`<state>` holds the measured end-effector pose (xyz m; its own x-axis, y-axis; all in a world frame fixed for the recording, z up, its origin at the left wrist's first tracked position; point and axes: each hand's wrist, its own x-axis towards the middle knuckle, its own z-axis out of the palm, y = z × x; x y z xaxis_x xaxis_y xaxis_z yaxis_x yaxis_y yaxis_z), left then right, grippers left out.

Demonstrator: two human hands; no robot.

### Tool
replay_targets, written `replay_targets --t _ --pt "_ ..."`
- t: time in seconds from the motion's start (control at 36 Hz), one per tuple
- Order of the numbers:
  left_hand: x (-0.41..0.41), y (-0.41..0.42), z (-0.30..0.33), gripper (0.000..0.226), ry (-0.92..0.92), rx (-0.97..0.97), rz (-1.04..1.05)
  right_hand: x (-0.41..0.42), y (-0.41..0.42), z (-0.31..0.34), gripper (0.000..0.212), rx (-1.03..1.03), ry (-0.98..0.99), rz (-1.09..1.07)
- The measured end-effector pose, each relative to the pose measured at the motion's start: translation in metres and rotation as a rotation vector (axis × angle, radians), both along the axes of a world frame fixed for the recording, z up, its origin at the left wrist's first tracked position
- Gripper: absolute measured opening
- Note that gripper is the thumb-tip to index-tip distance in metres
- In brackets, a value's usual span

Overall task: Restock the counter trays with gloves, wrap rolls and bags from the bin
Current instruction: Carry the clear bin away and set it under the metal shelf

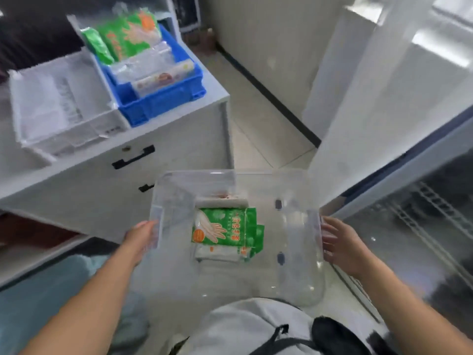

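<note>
Holding a clear rectangular plastic bin (294, 265) by its two short ends, low above the pale tiled floor (258, 119). Left hand (139, 238) pressing against the bin's left handle lip, fingers curled under it, thumb on the outer side. Right hand (337, 242) lying against the right rim with fingers spread and only partly curled; how firm a hold, cannot tell.

Lying flat on the bin's bottom, toward the middle: a green glove packet printed with a white hand (222, 228), overlapping a second green packet edge at its right; a whitish roll in wrap (221, 201) touching its far edge; a pale flat packet (217, 253) showing beneath its near edge.

Sitting up left on the white counter (217, 90): a blue plastic tray (163, 101) carrying green glove packets (128, 34) standing at its far end and clear boxed rolls (151, 65) nearer. Touching its left side, a white plastic tray (61, 108) lying with clear bags inside, blurred
</note>
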<state>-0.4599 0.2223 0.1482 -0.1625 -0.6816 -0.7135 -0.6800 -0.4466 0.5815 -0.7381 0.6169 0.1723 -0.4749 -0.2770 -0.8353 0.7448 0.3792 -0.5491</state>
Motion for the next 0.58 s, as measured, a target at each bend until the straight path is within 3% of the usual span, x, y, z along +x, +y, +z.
replay_targets --t 0.14,0.31,0.42,0.58 --pt "-0.163 0.006 0.038 0.023 0.017 -0.020 -0.236 -0.024 0.048 0.012 0.033 -0.016 -0.018 -0.311" --pt "-0.351 -0.007 0.107 0.026 -0.112 -0.017 -0.714 -0.030 0.073 0.016 0.030 -0.117 -0.105 -0.566" --pt "-0.460 -0.001 0.138 0.017 -0.251 -0.112 -0.928 -0.040 0.053 0.023 0.038 -0.138 -0.125 -0.652" --pt "-0.589 -0.023 0.159 0.024 -0.264 -0.242 -1.096 -0.091 -0.013 0.035 0.046 -0.172 -0.157 -0.737"
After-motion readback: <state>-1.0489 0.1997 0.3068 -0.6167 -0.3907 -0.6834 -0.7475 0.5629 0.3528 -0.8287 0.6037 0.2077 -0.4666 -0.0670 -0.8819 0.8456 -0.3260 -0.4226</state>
